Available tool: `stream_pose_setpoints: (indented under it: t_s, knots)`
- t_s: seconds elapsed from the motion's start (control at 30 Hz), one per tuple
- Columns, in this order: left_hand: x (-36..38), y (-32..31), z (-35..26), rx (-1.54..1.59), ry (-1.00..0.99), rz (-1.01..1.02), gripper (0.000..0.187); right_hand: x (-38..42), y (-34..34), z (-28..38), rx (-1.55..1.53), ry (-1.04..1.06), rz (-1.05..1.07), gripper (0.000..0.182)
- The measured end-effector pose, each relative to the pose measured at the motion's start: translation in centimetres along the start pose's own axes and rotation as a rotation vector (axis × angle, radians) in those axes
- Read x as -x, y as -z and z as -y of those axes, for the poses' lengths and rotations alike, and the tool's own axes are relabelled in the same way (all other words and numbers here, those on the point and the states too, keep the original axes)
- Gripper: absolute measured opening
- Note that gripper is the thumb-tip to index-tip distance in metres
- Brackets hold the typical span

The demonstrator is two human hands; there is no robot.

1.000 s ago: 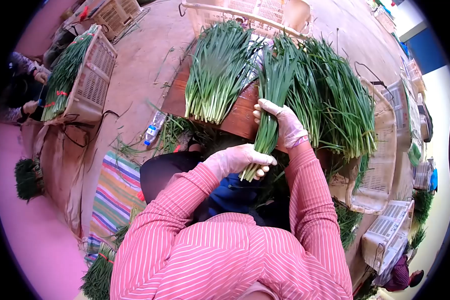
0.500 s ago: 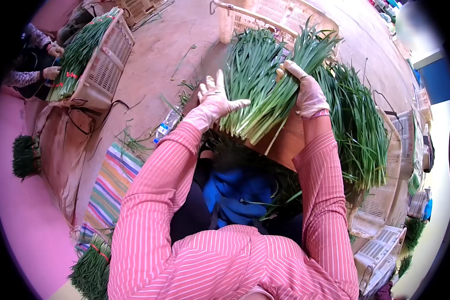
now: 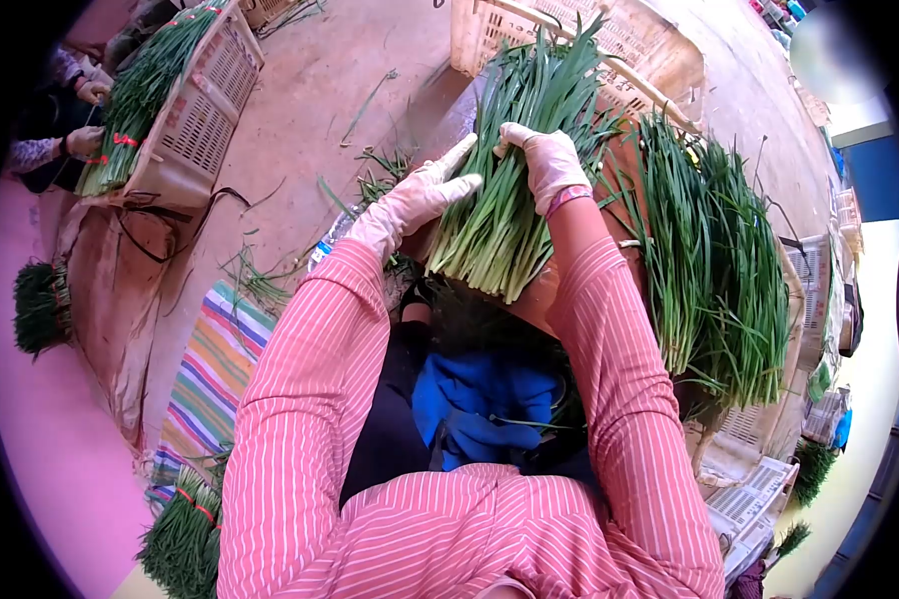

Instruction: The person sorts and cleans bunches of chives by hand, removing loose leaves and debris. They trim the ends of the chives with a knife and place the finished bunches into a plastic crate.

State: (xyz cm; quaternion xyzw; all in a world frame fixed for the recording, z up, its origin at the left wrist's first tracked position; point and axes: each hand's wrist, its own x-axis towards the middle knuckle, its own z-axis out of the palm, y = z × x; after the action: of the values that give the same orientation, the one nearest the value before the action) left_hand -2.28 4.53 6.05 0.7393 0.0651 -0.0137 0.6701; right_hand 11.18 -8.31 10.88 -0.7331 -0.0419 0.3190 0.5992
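Note:
A loose bunch of garlic chives (image 3: 499, 215) lies in front of me on a reddish-brown surface (image 3: 541, 309), pale stem ends toward me. My right hand (image 3: 549, 168), in a pale glove, curls over the bunch's right side and grips it. At the left edge, my gloved left hand (image 3: 422, 203) touches the stems with thumb and fingers apart; what its lower fingers do is hidden. More chives (image 3: 714, 260) lie in a large heap to the right of my right hand.
A pale plastic crate (image 3: 629, 60) stands beyond the bunch. At upper left, a co-worker's gloved hands (image 3: 85, 140) are at another crate (image 3: 195, 120) of chives. Tied bunches (image 3: 182, 524) sit at lower left by a striped mat (image 3: 215, 384). A plastic bottle (image 3: 335, 235) lies left of my left hand.
My right hand has moved left, bringing its chives together with those on the surface. My left hand has come against the bunch's left side. A gap now shows between bunch and heap.

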Motion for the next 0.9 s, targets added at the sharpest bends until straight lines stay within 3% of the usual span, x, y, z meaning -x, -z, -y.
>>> stream_pose_setpoints:
  t_s: [0.13, 0.17, 0.23, 0.27, 0.3, 0.37, 0.4, 0.5, 0.57, 0.63, 0.7, 0.77, 0.83, 0.9]
  knots:
    - [-0.4, -1.2, 0.5, -0.071, 0.08, -0.075, 0.087, 0.1, -1.7, -0.1, -0.244, -0.02, -0.002, 0.021]
    - [-0.6, -1.6, 1.0, -0.106, 0.095, -0.101, 0.093, -1.8, -2.0, -1.7, -0.096, 0.105, -0.106, 0.04]
    - [-1.1, -2.2, 1.5, -0.186, 0.04, -0.088, 0.104, -1.3, -3.4, -2.2, -0.124, 0.315, -0.284, 0.069]
    - [-1.3, -2.4, 1.7, -0.213, 0.015, -0.092, 0.105, -1.0, -3.5, -2.0, -0.074, 0.324, -0.293, 0.091]
    - [-1.3, -2.5, 1.9, -0.229, -0.017, -0.109, 0.106, -1.2, -3.7, -2.1, 0.033, 0.439, -0.35, 0.089]
    - [-1.5, -2.8, 2.3, -0.262, -0.087, -0.151, 0.109, -2.6, -3.3, -2.7, 0.535, 0.788, -0.649, 0.091]
    - [-1.7, -3.0, 2.5, -0.28, -0.117, -0.174, 0.111, -2.7, -2.8, -2.9, 0.552, 0.802, -0.591, 0.098]
    - [-2.1, -3.6, 3.1, -0.303, -0.186, -0.249, 0.115, -0.1, 0.0, -2.9, 0.567, 1.102, -0.581, 0.078]
    - [-2.2, -3.9, 2.9, -0.294, -0.162, -0.247, 0.118, 2.8, 1.6, -3.9, 0.475, 1.154, -0.581, 0.057]
    - [-2.4, -4.3, 2.1, -0.519, -0.034, -0.193, 0.116, 4.0, 1.8, -6.8, 0.497, 1.072, -0.548, 0.049]
    - [-2.9, -4.4, 3.8, -0.692, -0.142, -0.165, 0.106, 3.4, 0.7, -11.0, 0.51, 0.947, -0.399, 0.045]
    - [-2.5, -4.1, 3.1, -0.748, -0.169, -0.196, 0.093, 3.4, 0.3, -11.3, 0.644, 1.015, -0.459, 0.046]
    - [-3.1, -3.3, 5.1, -0.566, -0.261, -0.216, 0.09, 4.2, -0.2, -10.4, 0.746, 0.868, -0.554, 0.049]
    - [-2.0, -3.6, 2.4, -0.327, -0.134, -0.196, 0.088, 8.4, 1.7, -8.2, 0.671, 0.845, -0.494, 0.052]
